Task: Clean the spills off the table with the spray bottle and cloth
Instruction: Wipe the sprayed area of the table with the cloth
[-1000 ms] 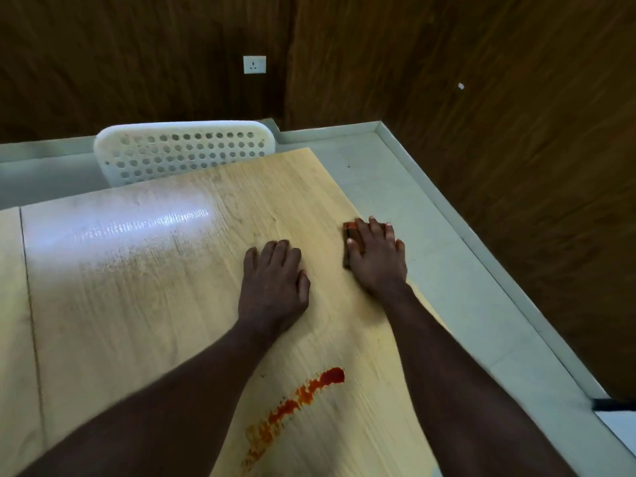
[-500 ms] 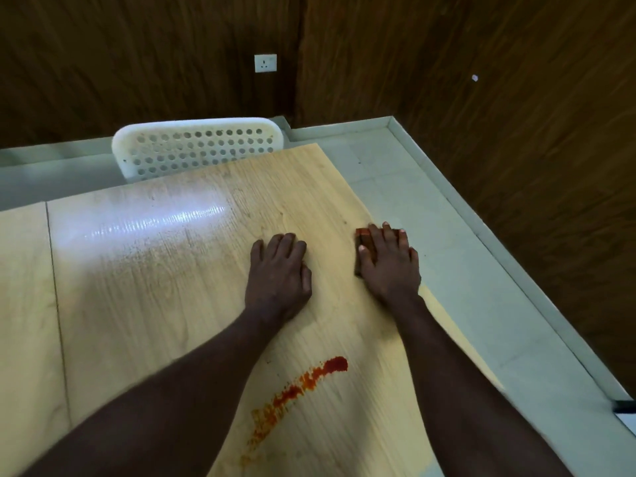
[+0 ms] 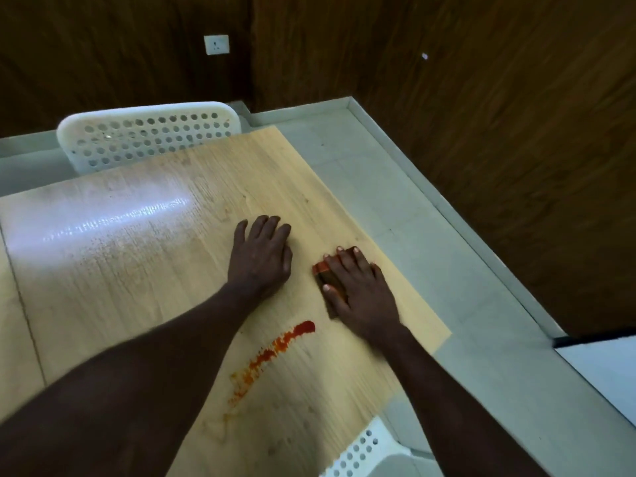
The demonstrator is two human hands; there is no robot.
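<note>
Pressing the cloth (image 3: 321,270) flat on the counter (image 3: 137,270) with my right hand (image 3: 358,290): fingers straight over it, thumb along its left side, nothing curled round it. Cloth looks dark with a red-stained far corner and sits near the counter's right edge. Left hand (image 3: 261,256) is palm-down on bare wood just left of it, fingers straight, holding nothing. Red spill (image 3: 275,349) streaks diagonally nearer me, between my forearms, apart from the cloth. White perforated chair (image 3: 144,139) at the far edge, second chair (image 3: 361,452) at the near right corner. Wall socket (image 3: 216,44) on the dark wood wall.
</note>
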